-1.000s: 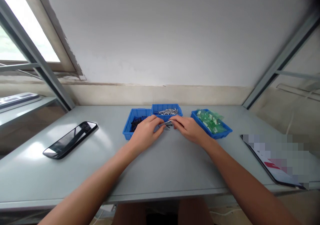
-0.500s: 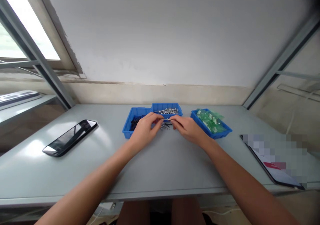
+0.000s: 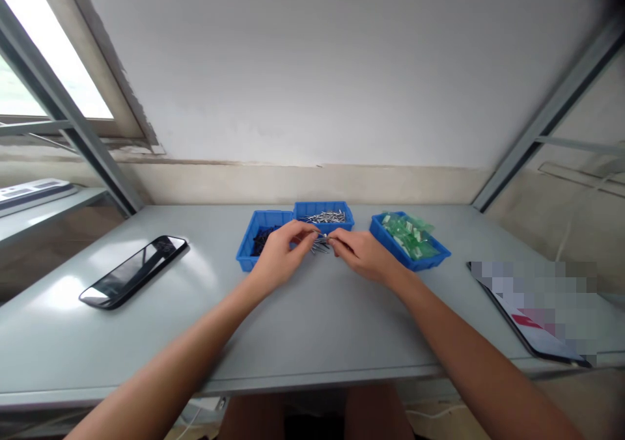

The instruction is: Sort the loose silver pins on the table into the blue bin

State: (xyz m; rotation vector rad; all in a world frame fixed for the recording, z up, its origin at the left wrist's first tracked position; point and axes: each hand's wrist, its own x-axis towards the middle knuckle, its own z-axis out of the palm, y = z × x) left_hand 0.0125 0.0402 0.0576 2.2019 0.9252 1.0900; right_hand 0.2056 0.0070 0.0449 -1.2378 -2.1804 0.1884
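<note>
My left hand (image 3: 284,250) is closed in a pinch on one end of a thin metal rod (image 3: 321,234), just in front of the blue bins. From the other side, the fingertips of my right hand (image 3: 360,251) pinch the rod's other end; its exact kind is too small to make out. Beneath the fingers, several loose silvery metal rods (image 3: 320,247) lie on the table. Beside my left hand stands a blue bin with dark small parts (image 3: 262,239), partly hidden by the hand. Behind both hands, another blue bin (image 3: 323,207) holds many silvery metal rods.
To the right, a third blue bin (image 3: 393,248) holds green plastic packets (image 3: 413,235). A black glossy phone-shaped device (image 3: 134,272) lies on the grey table (image 3: 312,336) at left. A tablet-like screen (image 3: 527,323) lies at right. Metal posts and a wall border the table.
Both hands stay together at about the same spot, still pinching the thin rod. Their fingers have shifted slightly and the rod looks more tilted. The view has moved a little.
</note>
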